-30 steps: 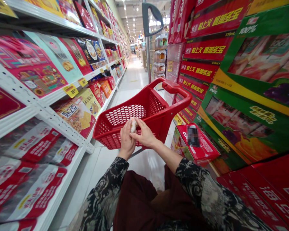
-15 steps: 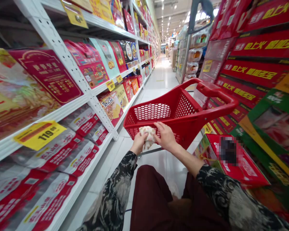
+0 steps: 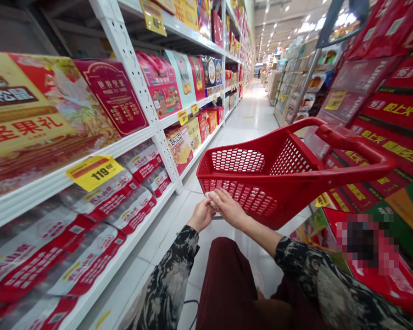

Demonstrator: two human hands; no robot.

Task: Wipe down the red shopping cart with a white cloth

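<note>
My left hand is closed around part of a crumpled whitish cloth. Over the cloth lies my right hand, its fingers bent and pressed against it, so most of the cloth is hidden between the two hands. Both are held low, at the near left end of a red plastic shopping cart with perforated walls. Whether the cloth touches the cart wall I cannot tell.
White shelving on the left carries boxed snacks and, below, wrapped packs of bottles. A yellow price tag sticks out from it. Stacked red cartons stand right of the cart. The tiled aisle floor runs ahead.
The view has swung left, so shelf and cart sit farther right. The cloth has been gathered smaller, and my hands have come closer together around it.
</note>
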